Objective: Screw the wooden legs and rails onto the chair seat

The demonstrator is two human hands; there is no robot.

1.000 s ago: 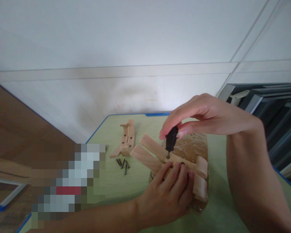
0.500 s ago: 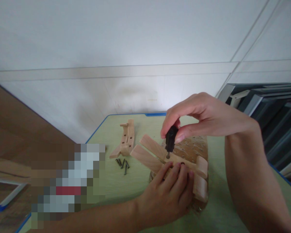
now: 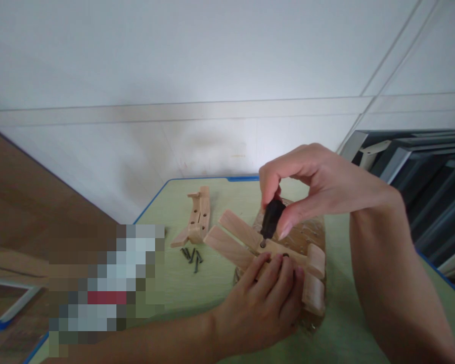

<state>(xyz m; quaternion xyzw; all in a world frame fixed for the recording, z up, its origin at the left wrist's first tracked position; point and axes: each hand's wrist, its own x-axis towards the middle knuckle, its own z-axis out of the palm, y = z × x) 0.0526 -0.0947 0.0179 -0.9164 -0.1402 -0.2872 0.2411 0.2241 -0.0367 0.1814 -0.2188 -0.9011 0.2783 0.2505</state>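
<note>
Between the fingertips and thumb of my right hand (image 3: 299, 192) is a short black-handled screwdriver (image 3: 274, 216). It leans, and its tip meets a screw hole in the upper slat of a light wooden piece (image 3: 231, 242). This piece has two slats with upright rounded blocks at the right end. My left hand (image 3: 267, 296) is closed over the lower slat and presses it down, hiding its middle. Under the piece lies a brown, spotted board (image 3: 303, 227). A similar wooden piece (image 3: 199, 215) with dark screw holes stands to the left, with several dark screws (image 3: 192, 256) in front of it.
The pale green table (image 3: 155, 207) has a blue edge and stands near a white wall (image 3: 197, 60). Grey framed panels (image 3: 432, 177) lean at the right. A pixelated patch (image 3: 117, 273) covers something on the table's left side. Brown floor shows farther left.
My right hand has shifted slightly right, and the screwdriver handle now tilts to the right with its tip at the same hole. My left hand and the wooden pieces have stayed put.
</note>
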